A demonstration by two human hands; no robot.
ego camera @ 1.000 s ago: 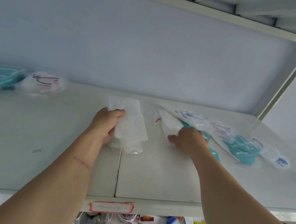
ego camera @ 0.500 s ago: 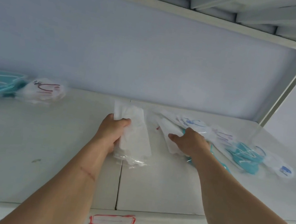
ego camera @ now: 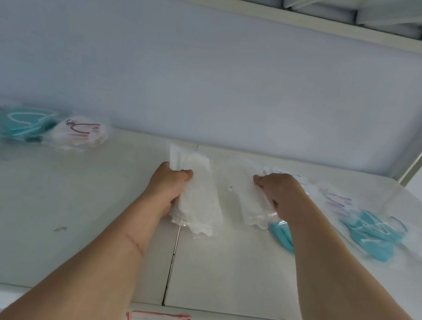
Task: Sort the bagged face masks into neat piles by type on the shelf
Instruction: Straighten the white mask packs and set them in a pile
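Head view: your right arm hides part of a teal mask [ego camera: 283, 235], and the bags at 9 o'clock are blurred. Your left hand [ego camera: 169, 185] grips a stack of white masks [ego camera: 200, 199] at shelf [ego camera: 85, 223] centre; your right hand [ego camera: 280, 194] pinches one white bag [ego camera: 253, 207] just beside it. Two loose heaps: left heap [ego camera: 45, 126] at 10 o'clock, right heap [ego camera: 374, 233] at 3. Bare shelf lies toward the front edge.

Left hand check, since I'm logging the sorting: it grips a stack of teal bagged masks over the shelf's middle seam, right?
Not quite. The head view shows the left hand gripping a stack of white bagged masks, not teal; the rest holds, over the shelf middle seam.
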